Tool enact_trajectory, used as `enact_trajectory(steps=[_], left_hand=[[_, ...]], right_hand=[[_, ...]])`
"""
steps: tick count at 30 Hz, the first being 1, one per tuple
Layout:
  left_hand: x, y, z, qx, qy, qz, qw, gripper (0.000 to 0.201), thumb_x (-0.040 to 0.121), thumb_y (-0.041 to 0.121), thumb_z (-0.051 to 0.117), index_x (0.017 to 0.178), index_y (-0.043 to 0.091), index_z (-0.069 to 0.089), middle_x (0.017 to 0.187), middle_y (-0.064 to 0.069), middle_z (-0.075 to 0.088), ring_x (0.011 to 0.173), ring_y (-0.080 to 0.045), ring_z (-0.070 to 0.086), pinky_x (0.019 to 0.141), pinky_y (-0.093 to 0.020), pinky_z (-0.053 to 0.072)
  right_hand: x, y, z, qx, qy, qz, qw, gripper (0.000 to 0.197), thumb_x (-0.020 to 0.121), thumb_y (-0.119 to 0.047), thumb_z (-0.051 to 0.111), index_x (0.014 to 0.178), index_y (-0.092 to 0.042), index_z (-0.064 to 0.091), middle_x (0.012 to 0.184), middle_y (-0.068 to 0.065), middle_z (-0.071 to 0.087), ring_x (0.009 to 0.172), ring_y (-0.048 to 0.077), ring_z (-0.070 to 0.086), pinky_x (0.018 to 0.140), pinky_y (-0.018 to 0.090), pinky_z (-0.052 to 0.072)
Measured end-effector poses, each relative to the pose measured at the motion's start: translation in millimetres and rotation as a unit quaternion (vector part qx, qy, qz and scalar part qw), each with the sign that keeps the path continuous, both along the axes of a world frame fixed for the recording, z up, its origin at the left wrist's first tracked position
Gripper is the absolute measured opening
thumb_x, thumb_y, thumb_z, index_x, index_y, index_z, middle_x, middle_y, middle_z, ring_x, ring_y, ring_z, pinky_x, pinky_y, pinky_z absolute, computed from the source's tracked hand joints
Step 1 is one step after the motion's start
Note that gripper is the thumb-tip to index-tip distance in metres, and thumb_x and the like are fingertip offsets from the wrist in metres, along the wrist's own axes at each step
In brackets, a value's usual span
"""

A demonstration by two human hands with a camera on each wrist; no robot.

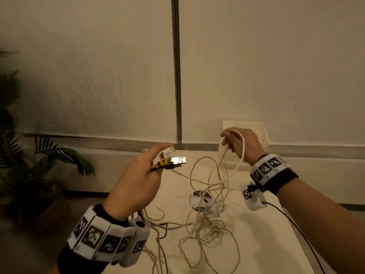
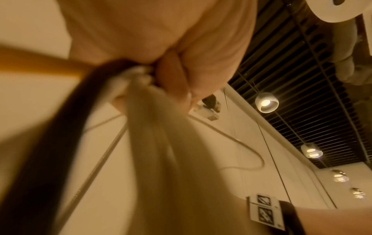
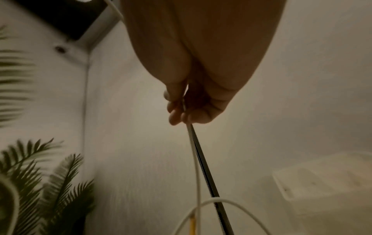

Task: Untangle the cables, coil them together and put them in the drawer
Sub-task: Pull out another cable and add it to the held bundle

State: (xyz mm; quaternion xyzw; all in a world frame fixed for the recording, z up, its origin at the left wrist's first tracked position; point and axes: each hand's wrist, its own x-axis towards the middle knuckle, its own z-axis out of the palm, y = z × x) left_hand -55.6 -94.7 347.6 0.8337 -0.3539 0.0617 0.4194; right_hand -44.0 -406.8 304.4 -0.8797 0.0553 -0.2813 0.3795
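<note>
A tangle of white, yellow and black cables (image 1: 209,220) lies on the pale table (image 1: 262,244). My left hand (image 1: 138,180) is raised over the table's left side and grips a bundle of cable ends, their USB plugs (image 1: 173,161) sticking out to the right. From below the fist the gripped cables (image 2: 141,89) hang down, blurred. My right hand (image 1: 240,144) is raised at the back right and pinches a loop of white cable (image 1: 242,153) that runs down into the tangle. The right wrist view shows the fingers (image 3: 177,111) closed on that white cable (image 3: 196,159).
A white box (image 1: 245,133) stands against the wall behind my right hand. A small purple and white object (image 1: 201,200) lies under the tangle. A potted palm (image 1: 29,175) stands left of the table. The table's right edge runs diagonally past my right forearm.
</note>
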Motion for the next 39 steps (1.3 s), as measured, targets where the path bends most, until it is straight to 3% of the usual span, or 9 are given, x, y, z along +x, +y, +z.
enact_trajectory(steps=[4, 6, 10, 15, 20, 24, 31, 34, 39], left_hand=[[7, -5, -1, 0.040, 0.034, -0.034, 0.998, 0.052, 0.094, 0.001, 0.045, 0.128, 0.040, 0.054, 0.076, 0.007, 0.065, 0.055, -0.011, 0.053, 0.055, -0.031, 0.047], [8, -9, -1, 0.009, 0.087, -0.059, 0.994, 0.050, 0.095, -0.001, 0.043, 0.129, 0.034, 0.056, 0.060, 0.016, 0.061, 0.048, -0.004, 0.048, 0.051, -0.025, 0.038], [12, -22, -8, 0.061, 0.101, -0.110, 0.987, 0.052, 0.093, -0.003, 0.043, 0.122, 0.038, 0.055, 0.055, 0.025, 0.058, 0.049, 0.002, 0.050, 0.052, -0.018, 0.034], [17, -25, -16, 0.039, 0.125, -0.078, 0.988, 0.022, 0.087, 0.009, 0.046, 0.088, 0.026, 0.060, 0.046, 0.009, 0.049, 0.045, -0.007, 0.037, 0.050, -0.029, 0.033], [22, -49, -13, -0.045, 0.127, -0.030, 0.990, 0.033, 0.096, 0.016, 0.048, 0.064, 0.022, 0.050, 0.044, 0.009, 0.046, 0.042, -0.006, 0.034, 0.049, -0.035, 0.029], [13, -75, -12, -0.014, 0.090, -0.044, 0.995, 0.025, 0.095, 0.017, 0.052, 0.071, 0.018, 0.062, 0.047, 0.010, 0.048, 0.045, -0.006, 0.040, 0.051, -0.029, 0.032], [10, -60, 0, -0.150, 0.012, -0.007, 0.989, 0.044, 0.099, 0.008, 0.045, 0.064, 0.032, 0.055, 0.057, 0.015, 0.064, 0.046, -0.010, 0.047, 0.044, -0.027, 0.030], [26, -38, 8, -0.252, 0.016, 0.035, 0.967, 0.031, 0.097, 0.030, 0.049, 0.069, 0.034, 0.063, 0.056, 0.005, 0.057, 0.050, -0.022, 0.046, 0.047, -0.046, 0.036], [39, -11, 8, -0.261, 0.019, 0.044, 0.964, 0.033, 0.093, 0.032, 0.048, 0.066, 0.037, 0.064, 0.050, 0.008, 0.047, 0.047, -0.024, 0.040, 0.045, -0.043, 0.034]], right_hand=[[-7, 9, 9, -0.100, 0.105, 0.070, 0.987, 0.020, 0.095, -0.010, 0.055, 0.094, -0.021, 0.071, 0.073, -0.005, 0.069, 0.056, -0.009, 0.060, 0.058, 0.009, 0.045], [-13, 11, 9, -0.102, 0.096, 0.095, 0.985, 0.022, 0.093, -0.005, 0.057, 0.101, -0.018, 0.073, 0.076, -0.007, 0.068, 0.062, -0.007, 0.061, 0.065, 0.011, 0.048], [-18, 10, 15, -0.166, 0.013, 0.076, 0.983, 0.032, 0.086, 0.007, 0.058, 0.106, -0.013, 0.073, 0.087, -0.006, 0.068, 0.078, 0.007, 0.062, 0.078, 0.016, 0.048], [-15, 8, 45, -0.134, -0.123, 0.032, 0.983, 0.041, 0.080, 0.016, 0.053, 0.106, -0.009, 0.073, 0.083, -0.003, 0.065, 0.071, -0.010, 0.058, 0.073, 0.001, 0.039], [-14, 39, 39, -0.240, -0.012, 0.136, 0.961, 0.032, 0.086, 0.001, 0.063, 0.113, -0.015, 0.071, 0.089, 0.001, 0.070, 0.076, 0.001, 0.057, 0.073, -0.001, 0.037], [-17, 62, 39, -0.258, -0.022, 0.152, 0.954, 0.023, 0.084, -0.009, 0.068, 0.105, -0.018, 0.074, 0.084, -0.006, 0.067, 0.074, 0.006, 0.057, 0.067, 0.004, 0.034], [-28, 64, 2, -0.132, 0.080, 0.188, 0.970, 0.013, 0.096, -0.013, 0.054, 0.093, -0.012, 0.067, 0.071, -0.016, 0.059, 0.062, -0.013, 0.055, 0.061, 0.004, 0.039], [-33, 51, -60, -0.074, 0.218, 0.199, 0.953, 0.016, 0.098, -0.013, 0.048, 0.088, -0.016, 0.059, 0.071, -0.008, 0.062, 0.051, -0.001, 0.055, 0.056, 0.013, 0.044], [-17, 11, -86, 0.052, 0.242, 0.091, 0.965, 0.021, 0.097, -0.010, 0.046, 0.081, -0.014, 0.058, 0.078, 0.004, 0.067, 0.059, 0.016, 0.059, 0.053, 0.031, 0.049]])
